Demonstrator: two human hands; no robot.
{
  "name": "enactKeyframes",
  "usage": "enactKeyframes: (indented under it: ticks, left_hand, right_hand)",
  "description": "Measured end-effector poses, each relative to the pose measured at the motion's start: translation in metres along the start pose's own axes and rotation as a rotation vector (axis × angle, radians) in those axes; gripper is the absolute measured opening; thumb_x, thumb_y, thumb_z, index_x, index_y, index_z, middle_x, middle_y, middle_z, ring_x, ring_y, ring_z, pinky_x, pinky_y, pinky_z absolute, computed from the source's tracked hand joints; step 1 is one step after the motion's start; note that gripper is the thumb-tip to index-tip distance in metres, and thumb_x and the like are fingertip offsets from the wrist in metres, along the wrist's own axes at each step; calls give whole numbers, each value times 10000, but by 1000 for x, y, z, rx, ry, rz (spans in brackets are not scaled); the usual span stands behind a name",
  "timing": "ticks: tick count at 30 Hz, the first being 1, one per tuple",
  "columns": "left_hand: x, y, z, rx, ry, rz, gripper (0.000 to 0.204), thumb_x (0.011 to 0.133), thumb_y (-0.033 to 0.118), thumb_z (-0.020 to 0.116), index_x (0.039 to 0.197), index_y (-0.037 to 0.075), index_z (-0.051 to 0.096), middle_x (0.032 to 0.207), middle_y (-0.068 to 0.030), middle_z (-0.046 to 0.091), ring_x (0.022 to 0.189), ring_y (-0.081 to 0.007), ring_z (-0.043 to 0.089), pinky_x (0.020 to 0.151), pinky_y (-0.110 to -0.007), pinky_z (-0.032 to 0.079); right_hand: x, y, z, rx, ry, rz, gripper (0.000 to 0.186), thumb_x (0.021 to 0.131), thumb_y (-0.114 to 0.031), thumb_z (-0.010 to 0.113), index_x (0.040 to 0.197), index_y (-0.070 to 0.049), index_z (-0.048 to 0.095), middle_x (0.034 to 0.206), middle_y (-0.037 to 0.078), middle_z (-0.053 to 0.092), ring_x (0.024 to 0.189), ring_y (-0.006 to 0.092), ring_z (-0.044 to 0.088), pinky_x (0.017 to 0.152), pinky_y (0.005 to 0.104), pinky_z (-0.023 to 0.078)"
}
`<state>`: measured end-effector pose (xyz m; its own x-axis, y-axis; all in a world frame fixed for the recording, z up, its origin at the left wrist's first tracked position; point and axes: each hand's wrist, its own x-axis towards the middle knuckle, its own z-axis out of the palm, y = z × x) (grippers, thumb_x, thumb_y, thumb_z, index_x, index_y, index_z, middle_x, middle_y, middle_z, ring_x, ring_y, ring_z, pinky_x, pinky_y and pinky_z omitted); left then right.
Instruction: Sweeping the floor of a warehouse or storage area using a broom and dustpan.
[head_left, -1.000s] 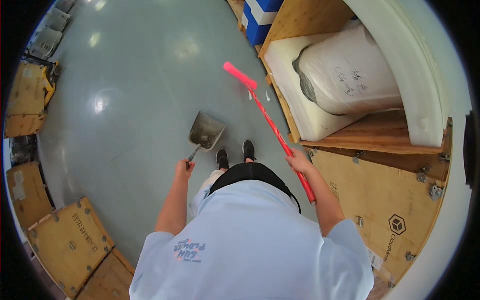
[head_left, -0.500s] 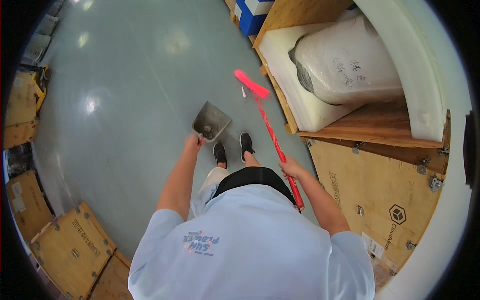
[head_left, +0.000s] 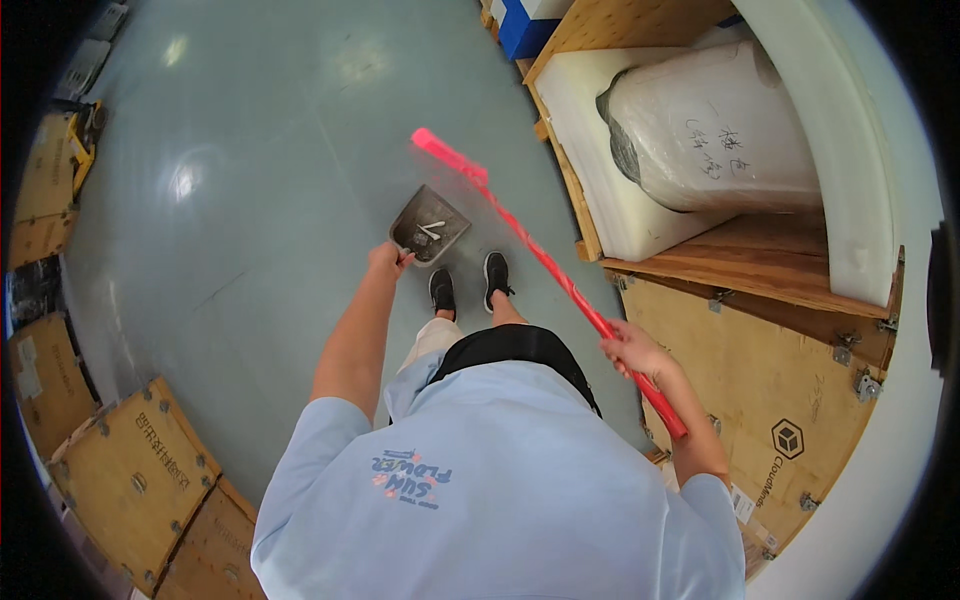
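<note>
We see a grey-green, glossy floor [head_left: 270,250] spreading through the middle of the view, and below it our pale blue shirt [head_left: 500,500]. On our right, an open wooden crate [head_left: 740,262] holds white foam [head_left: 567,90] and a plastic-wrapped bundle [head_left: 725,130]; a closed wooden crate [head_left: 750,360] stands just beside it, nearer us. More wooden crates [head_left: 135,490] line the left edge.

We carry a red broom [head_left: 566,283] slantwise, its handle running along our right forearm and its pink head [head_left: 448,157], a little blurred, just beyond the dustpan; we cannot tell whether the bristles touch the floor. The grey dustpan [head_left: 422,206] is ahead of our feet, slightly left. Our black shoes [head_left: 496,270] point toward it. Our right hand [head_left: 635,350] is wrapped around the broom handle's upper part, while our left hand [head_left: 388,258] grasps the dustpan by its handle, mostly hidden in the fist. Smallest are the slim white pieces [head_left: 431,231] lying inside the pan.
</note>
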<state>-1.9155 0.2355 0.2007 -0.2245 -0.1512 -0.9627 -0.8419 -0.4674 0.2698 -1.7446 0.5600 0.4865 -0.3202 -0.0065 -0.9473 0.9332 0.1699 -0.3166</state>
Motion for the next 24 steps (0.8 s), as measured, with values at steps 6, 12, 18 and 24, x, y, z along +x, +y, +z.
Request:
enactKeyframes:
  ticks: [6, 12, 18, 24]
  left_hand:
    - [10, -2, -26, 144, -31, -50, 86, 639, -91, 340, 690, -46, 393, 595, -109, 381, 469, -166, 417, 458, -356, 500]
    - [12, -10, -32, 92, -10, 19, 54, 650, -81, 348, 658, -39, 381, 601, -108, 377, 476, -162, 419, 475, -361, 505]
    - [12, 1, -39, 40, -9, -43, 55, 651, -78, 350, 659, -32, 380, 605, -100, 381, 472, -145, 415, 486, -342, 509]
    - [-12, 7, -60, 118, -24, -30, 48, 660, -78, 346, 655, -50, 384, 589, -89, 381, 424, -135, 399, 479, -321, 510]
  right_hand:
    - [72, 5, -5, -87, 107, -36, 209, 711, -98, 445, 903, -29, 397, 531, 18, 396, 378, 87, 381, 322, 227, 345]
    - [62, 14, 24, -214, -35, 70, 208, 723, -108, 451, 914, -47, 392, 514, 4, 384, 363, 81, 382, 304, 219, 338]
    - [-8, -14, 25, -158, -108, 15, 321, 721, -100, 457, 1030, -42, 391, 512, -11, 386, 362, 69, 380, 306, 200, 329]
    - [13, 22, -8, -162, 195, -13, 339, 715, -76, 438, 1046, -33, 373, 512, 8, 387, 361, 84, 375, 312, 217, 330]
